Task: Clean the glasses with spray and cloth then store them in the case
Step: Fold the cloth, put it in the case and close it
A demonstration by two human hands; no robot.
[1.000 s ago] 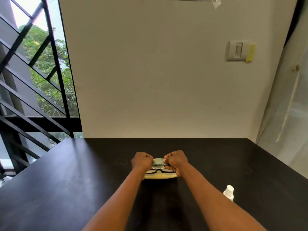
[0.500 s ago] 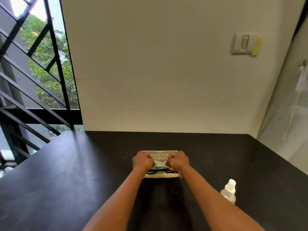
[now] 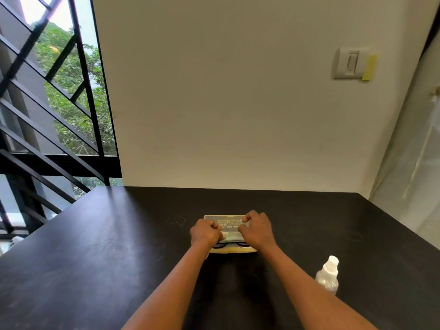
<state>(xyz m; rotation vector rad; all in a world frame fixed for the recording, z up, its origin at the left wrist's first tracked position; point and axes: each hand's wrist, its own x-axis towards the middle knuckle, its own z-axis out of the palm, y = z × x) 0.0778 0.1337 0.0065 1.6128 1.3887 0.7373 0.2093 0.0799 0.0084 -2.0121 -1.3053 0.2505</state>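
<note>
At lower centre of the frame, the open case (image 3: pixel 229 250) is seen on the dark worktop (image 3: pixel 100 253), with the glasses (image 3: pixel 220 246) lying in its near half. The folded cloth (image 3: pixel 232 237) is held over them by both closed grips, left hand (image 3: pixel 204 233) and right hand (image 3: pixel 256 228), probably so it can be tucked on top before closing. The spray bottle (image 3: pixel 328 273) is left upright at lower right, well apart.

I am looking at a dark, matte black surface (image 3: pixel 100 258) butting against a plain cream wall (image 3: pixel 214 91). A white rocker light switch (image 3: pixel 348 63) with a yellow sticky note (image 3: pixel 369 67) beside it is sitting high on that wall. Black metal railings (image 3: pixel 47 115) are crossing the window at left, with green foliage (image 3: pixel 71 75) showing beyond them.
</note>
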